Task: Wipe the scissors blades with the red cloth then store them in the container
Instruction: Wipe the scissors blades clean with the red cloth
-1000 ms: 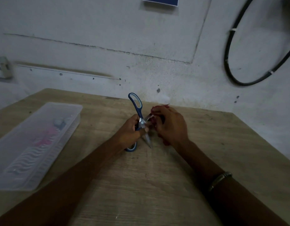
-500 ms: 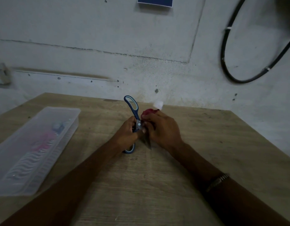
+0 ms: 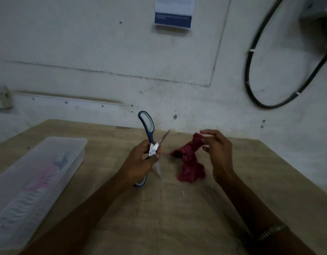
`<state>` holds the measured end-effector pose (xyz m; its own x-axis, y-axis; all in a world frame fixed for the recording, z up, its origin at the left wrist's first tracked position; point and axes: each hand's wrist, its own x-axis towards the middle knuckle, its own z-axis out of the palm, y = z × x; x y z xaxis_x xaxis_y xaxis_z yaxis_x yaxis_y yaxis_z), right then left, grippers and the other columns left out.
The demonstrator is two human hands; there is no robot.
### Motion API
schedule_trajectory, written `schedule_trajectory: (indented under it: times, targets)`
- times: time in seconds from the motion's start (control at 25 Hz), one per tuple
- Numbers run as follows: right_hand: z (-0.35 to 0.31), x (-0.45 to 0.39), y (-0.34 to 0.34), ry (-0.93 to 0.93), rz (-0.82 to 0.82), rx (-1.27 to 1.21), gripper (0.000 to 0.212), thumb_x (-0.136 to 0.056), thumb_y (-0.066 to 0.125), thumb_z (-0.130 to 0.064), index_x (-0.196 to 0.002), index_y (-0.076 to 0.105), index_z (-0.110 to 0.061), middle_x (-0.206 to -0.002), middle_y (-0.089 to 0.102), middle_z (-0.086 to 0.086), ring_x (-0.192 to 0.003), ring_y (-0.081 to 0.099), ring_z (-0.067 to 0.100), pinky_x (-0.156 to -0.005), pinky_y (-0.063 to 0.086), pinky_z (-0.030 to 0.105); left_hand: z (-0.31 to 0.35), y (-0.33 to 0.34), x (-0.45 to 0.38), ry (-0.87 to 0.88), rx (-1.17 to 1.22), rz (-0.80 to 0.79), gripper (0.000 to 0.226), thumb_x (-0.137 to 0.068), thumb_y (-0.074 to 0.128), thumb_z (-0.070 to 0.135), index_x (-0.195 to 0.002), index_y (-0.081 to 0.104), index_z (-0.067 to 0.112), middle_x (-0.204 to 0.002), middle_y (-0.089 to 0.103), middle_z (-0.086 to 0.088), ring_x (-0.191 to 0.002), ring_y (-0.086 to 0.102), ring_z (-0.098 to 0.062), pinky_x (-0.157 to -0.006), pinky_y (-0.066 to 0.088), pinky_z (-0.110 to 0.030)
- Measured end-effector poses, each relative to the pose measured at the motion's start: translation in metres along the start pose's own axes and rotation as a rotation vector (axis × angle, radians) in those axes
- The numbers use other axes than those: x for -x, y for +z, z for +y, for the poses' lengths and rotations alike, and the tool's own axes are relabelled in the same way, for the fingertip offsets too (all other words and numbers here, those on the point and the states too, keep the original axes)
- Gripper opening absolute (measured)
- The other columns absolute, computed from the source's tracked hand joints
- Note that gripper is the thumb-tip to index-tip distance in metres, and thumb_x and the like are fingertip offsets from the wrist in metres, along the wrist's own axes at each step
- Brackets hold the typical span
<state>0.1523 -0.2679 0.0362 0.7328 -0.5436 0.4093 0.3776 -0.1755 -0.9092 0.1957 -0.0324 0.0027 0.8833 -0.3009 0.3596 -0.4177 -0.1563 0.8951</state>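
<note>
My left hand (image 3: 138,162) grips the blue-handled scissors (image 3: 147,129) at the pivot above the middle of the wooden table (image 3: 168,218). The blades are spread apart: one points up and right, the other down toward me. One handle loop stands up above the hand, the other shows below it. My right hand (image 3: 218,153) holds the top of the crumpled red cloth (image 3: 191,162) between its fingertips. The cloth hangs down to the table and sits just right of the blades, apart from them. The clear plastic container (image 3: 39,181) lies at the left.
The long container holds pink and pale items and sits along the table's left edge. A white wall stands right behind the table, with a black cable loop (image 3: 251,85) at the upper right and a blue-and-white notice (image 3: 173,13) above.
My right hand has pulled away to the right with the red cloth, off the blade it was pressed on. The scissors blades now show bare and spread. The view tilted up slightly.
</note>
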Motion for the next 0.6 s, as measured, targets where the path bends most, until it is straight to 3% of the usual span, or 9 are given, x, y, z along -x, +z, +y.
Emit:
schedule_trajectory:
  times: [0.12,0.24,0.32,0.4,0.48,0.6]
  targets:
    - [-0.017,0.014,0.011,0.306,-0.072,-0.148,0.019,-0.075,0.058,-0.005,-0.078,0.075,-0.012,-0.086,0.075,0.005,-0.086,0.067,0.022,-0.073,0.052,0.034,-0.002,-0.011,0.001,0.295,-0.309,0.216,0.027,-0.094,0.062,-0.001,-0.115,0.067,0.014,-0.116,0.07,0.0,-0.105,0.061,-0.008,-0.085,0.043,-0.005]
    - [-0.025,0.036,0.027,0.52,-0.265,-0.177,0.017,-0.07,0.052,-0.009,-0.072,0.069,-0.009,-0.076,0.071,0.004,-0.076,0.062,0.022,-0.066,0.048,0.032,-0.007,-0.017,0.001,0.592,-0.661,0.203,0.047,-0.08,0.064,-0.009,-0.121,0.068,0.012,-0.128,0.065,-0.01,-0.125,0.053,-0.024,-0.109,0.041,-0.03]
    - [-0.033,0.048,0.034,0.54,-0.382,-0.116,0.023,-0.086,0.054,-0.021,-0.08,0.071,-0.007,-0.078,0.073,0.006,-0.071,0.068,0.024,-0.064,0.05,0.03,-0.004,-0.016,0.003,0.572,-0.856,0.167,0.056,-0.073,0.073,-0.006,-0.122,0.072,0.023,-0.137,0.063,-0.006,-0.133,0.051,-0.03,-0.109,0.046,-0.046]
    - [-0.041,0.056,0.039,0.508,-0.531,0.003,0.039,-0.097,0.058,-0.039,-0.093,0.078,-0.006,-0.082,0.078,0.009,-0.07,0.075,0.025,-0.06,0.055,0.026,0.0,-0.015,0.006,0.547,-0.922,0.16,0.064,-0.067,0.08,-0.007,-0.119,0.075,0.03,-0.142,0.061,-0.006,-0.136,0.05,-0.033,-0.104,0.05,-0.051]
    - [-0.039,0.062,0.044,0.421,-0.636,0.086,0.026,-0.096,0.068,-0.031,-0.101,0.08,-0.008,-0.088,0.08,0.008,-0.077,0.077,0.023,-0.059,0.057,0.023,0.0,-0.017,0.008,0.578,-0.869,0.15,0.07,-0.063,0.08,-0.013,-0.118,0.076,0.03,-0.144,0.06,-0.009,-0.138,0.048,-0.035,-0.104,0.05,-0.051]
    - [-0.026,0.066,0.048,0.279,-0.68,0.114,0.015,-0.091,0.072,-0.011,-0.104,0.08,-0.007,-0.1,0.08,0.004,-0.094,0.076,0.021,-0.08,0.06,0.025,-0.001,-0.022,0.007,0.605,-0.78,0.133,0.064,-0.067,0.083,-0.008,-0.122,0.076,0.024,-0.146,0.056,-0.015,-0.141,0.042,-0.036,-0.108,0.044,-0.046]
